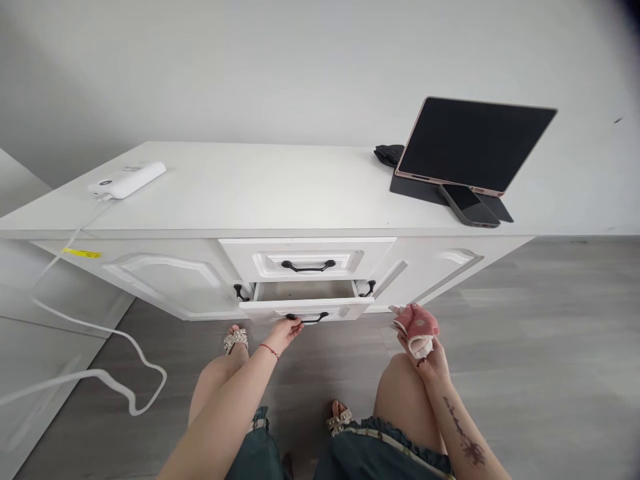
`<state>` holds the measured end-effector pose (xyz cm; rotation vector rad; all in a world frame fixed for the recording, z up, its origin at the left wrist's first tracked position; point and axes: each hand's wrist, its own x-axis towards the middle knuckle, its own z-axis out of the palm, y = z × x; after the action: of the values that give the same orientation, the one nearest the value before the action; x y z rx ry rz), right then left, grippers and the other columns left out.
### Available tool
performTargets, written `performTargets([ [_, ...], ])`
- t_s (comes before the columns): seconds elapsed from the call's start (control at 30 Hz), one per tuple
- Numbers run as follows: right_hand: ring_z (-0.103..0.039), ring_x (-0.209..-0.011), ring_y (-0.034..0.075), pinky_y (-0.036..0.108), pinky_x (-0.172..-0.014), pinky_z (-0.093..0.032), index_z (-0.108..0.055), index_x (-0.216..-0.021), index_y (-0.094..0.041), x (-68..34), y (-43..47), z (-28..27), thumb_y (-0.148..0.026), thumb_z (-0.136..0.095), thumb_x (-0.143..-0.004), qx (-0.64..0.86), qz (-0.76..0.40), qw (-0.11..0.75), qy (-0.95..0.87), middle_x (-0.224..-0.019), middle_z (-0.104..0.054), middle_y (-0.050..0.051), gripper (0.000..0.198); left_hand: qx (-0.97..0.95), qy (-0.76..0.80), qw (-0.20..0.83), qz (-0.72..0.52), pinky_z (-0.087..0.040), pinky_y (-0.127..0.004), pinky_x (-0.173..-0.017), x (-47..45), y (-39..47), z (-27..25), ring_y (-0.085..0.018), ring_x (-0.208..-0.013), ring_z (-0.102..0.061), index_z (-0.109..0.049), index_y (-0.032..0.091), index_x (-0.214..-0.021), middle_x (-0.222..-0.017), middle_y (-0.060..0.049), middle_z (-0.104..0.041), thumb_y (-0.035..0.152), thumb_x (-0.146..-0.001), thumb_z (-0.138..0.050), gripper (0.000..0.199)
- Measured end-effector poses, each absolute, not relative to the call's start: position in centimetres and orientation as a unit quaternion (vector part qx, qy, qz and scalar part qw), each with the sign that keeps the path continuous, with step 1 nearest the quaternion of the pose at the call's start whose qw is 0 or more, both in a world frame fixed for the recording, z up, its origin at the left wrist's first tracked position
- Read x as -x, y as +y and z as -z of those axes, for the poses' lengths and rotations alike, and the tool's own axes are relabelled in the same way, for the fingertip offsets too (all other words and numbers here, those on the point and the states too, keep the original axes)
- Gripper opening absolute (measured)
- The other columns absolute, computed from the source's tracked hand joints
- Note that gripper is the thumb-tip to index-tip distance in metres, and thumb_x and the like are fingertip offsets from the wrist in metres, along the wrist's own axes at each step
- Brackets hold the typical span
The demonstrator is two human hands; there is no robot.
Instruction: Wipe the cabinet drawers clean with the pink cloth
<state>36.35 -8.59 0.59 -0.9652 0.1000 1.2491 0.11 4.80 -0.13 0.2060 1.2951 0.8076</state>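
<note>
My left hand has its fingers closed on the black drawer handle, at the handle's left end. The drawer it belongs to is pulled partway out, and a pale inside with a tiny dark speck shows. Over by my right knee, my right hand grips a folded pink cloth item with a white inner side; I cannot make out its exact kind. Above the pulled-out drawer, a second drawer with its own black handle is closed.
On the white cabinet top stand a propped tablet, a phone leaning at its base and a black bunched item. A white power bank lies at the left. Its white cable hangs to the left of my legs.
</note>
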Motion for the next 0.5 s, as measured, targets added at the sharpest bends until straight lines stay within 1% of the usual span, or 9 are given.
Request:
performTargets([
  [0.1,-0.069,-0.094,0.022,0.041,-0.072,-0.059,-0.064,-0.119,-0.033,-36.1,-8.0,-0.8,-0.021,-0.042,-0.085,0.421,-0.555,0.717,0.024,-0.12,-0.07,0.001,0.042,-0.091,0.571,0.714,-0.395,-0.053,-0.02,-0.055,-0.6,6.0,0.2,-0.012,-0.053,-0.064,-0.059,0.012,-0.064,-0.061,-0.004,-0.064,-0.006,-0.071,-0.07,0.023],
  [0.23,-0.07,-0.088,0.021,0.04,-0.069,-0.06,-0.064,-0.119,-0.033,-35.6,-7.7,-0.9,-0.023,-0.043,-0.085,0.439,-0.543,0.715,0.032,-0.116,-0.071,0.002,0.041,-0.095,0.551,0.701,-0.443,-0.054,-0.018,-0.063,-1.6,7.2,0.1,-0.008,-0.057,-0.064,-0.057,0.014,-0.062,-0.063,-0.001,-0.064,0.0,-0.074,-0.072,0.025],
  [0.33,-0.069,-0.09,0.022,0.04,-0.069,-0.06,-0.065,-0.117,-0.032,-35.2,-7.6,-1.0,-0.026,-0.046,-0.085,0.437,-0.551,0.709,0.05,-0.117,-0.071,0.002,0.038,-0.096,0.545,0.693,-0.463,-0.054,-0.019,-0.066,-2.2,8.2,0.2,-0.008,-0.058,-0.064,-0.057,0.015,-0.063,-0.063,0.0,-0.064,0.003,-0.075,-0.073,0.023],
  [0.5,-0.069,-0.096,0.023,0.042,-0.073,-0.059,-0.065,-0.117,-0.032,-35.1,-7.6,-1.3,-0.024,-0.047,-0.085,0.406,-0.576,0.708,0.052,-0.12,-0.069,0.0,0.038,-0.095,0.548,0.678,-0.481,-0.053,-0.02,-0.066,-2.9,9.5,0.5,-0.007,-0.056,-0.063,-0.055,0.016,-0.063,-0.062,0.002,-0.062,0.004,-0.073,-0.074,0.025],
])
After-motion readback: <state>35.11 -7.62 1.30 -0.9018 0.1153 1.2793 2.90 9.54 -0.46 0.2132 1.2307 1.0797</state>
